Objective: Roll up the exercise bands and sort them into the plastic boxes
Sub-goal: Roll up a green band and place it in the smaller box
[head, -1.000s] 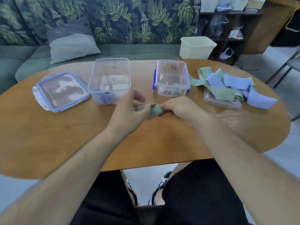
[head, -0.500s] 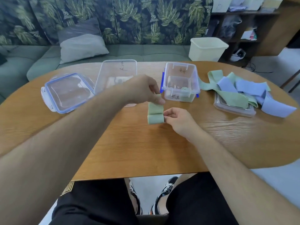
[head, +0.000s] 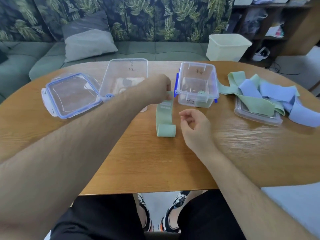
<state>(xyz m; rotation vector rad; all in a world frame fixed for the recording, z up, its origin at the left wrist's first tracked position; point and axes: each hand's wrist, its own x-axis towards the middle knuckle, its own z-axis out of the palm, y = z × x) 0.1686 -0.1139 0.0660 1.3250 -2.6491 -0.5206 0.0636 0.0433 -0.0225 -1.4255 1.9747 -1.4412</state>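
Note:
A green exercise band lies stretched out on the table, its near end curled into a small roll. My left hand pinches the band's far end. My right hand hovers just right of the roll, fingers loosely curled and holding nothing. Two clear plastic boxes stand behind: the left box has a blue roll at its front corner, and the right box with blue clips holds a green roll. A pile of loose green and blue bands lies at the right.
The bands pile rests on a clear lid. A blue-rimmed lid lies at the left of the wooden table. A cream tub and a grey pillow sit on the sofa behind.
My left hand has pulled the band's far end away, so the band now lies longer on the table. My right hand has let go of the roll and drawn slightly right.

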